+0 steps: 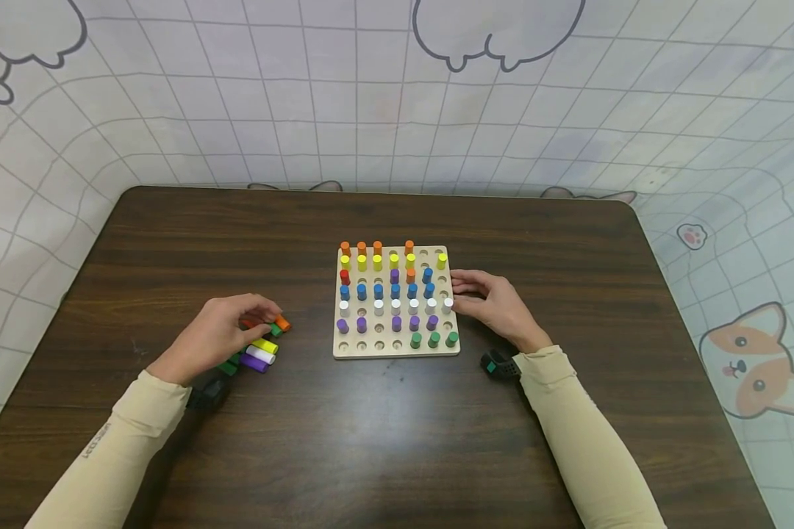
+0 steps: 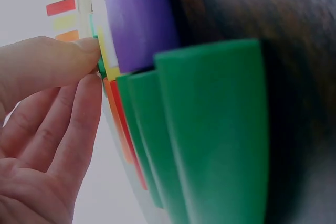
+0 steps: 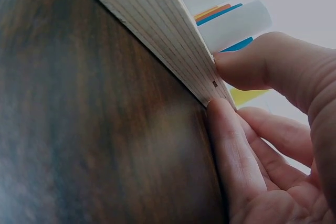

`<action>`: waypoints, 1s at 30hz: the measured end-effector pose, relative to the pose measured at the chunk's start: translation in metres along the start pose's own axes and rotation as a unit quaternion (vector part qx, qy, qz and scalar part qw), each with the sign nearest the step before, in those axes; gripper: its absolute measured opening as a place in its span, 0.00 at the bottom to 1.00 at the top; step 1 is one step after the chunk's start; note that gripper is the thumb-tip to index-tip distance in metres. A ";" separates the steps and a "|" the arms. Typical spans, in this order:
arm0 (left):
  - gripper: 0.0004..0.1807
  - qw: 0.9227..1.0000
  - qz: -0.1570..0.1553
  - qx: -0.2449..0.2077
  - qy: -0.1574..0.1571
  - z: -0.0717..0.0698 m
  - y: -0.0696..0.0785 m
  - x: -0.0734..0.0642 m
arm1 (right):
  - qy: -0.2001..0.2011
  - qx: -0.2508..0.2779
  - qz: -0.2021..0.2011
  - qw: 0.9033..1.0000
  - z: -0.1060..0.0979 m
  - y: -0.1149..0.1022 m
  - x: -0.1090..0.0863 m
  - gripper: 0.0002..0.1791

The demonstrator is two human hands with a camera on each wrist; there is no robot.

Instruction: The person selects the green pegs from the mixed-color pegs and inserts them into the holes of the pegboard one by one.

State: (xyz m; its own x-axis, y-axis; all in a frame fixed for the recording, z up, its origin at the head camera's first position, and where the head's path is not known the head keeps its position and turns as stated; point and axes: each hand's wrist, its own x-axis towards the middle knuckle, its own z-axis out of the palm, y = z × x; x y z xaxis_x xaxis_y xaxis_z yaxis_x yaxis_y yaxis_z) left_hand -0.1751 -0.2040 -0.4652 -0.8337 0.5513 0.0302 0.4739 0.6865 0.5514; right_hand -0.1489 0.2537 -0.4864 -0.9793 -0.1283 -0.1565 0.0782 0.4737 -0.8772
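A light wooden pegboard [image 1: 397, 353] lies on the dark table, its rows holding orange, yellow, blue, white, purple and green pegs. My right hand [image 1: 496, 301] touches the board's right edge; in the right wrist view the thumb [image 3: 247, 59] meets the upper edge and a finger [image 3: 231, 145] the side. Left of the board, my left hand [image 1: 218, 330] hovers over a pile of loose pegs. Its thumb is close to a green peg [image 1: 276, 330], beside an orange peg [image 1: 282, 322]. Fingers and thumb look parted in the head view. Part of the pile is hidden under this hand.
Loose yellow [image 1: 265, 344], white [image 1: 261, 355] and purple [image 1: 254, 364] pegs lie below the left hand, with green pegs [image 2: 215, 129] near the wrist. Some board holes are unfilled. A wall [image 1: 384, 110] with a grid pattern stands behind the table [image 1: 397, 455].
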 end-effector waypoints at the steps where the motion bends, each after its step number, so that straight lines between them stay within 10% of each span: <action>1: 0.17 1.000 0.004 0.003 -0.001 0.000 0.000 0.000 | 0.000 0.002 -0.002 1.000 0.000 0.000 0.000 0.33; 30: 0.15 0.996 0.059 0.017 -0.059 0.012 0.022 0.013 | 0.000 -0.012 -0.001 1.000 -0.002 0.000 0.002 0.33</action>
State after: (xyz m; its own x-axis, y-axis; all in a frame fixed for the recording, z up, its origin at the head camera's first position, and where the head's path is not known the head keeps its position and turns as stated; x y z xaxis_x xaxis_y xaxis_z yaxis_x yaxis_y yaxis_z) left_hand -0.1727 -0.1763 -0.4628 -0.7339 0.6793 -0.0061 0.5775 0.6287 0.5208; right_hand -0.1508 0.2550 -0.4861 -0.9793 -0.1301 -0.1549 0.0716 0.4934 -0.8669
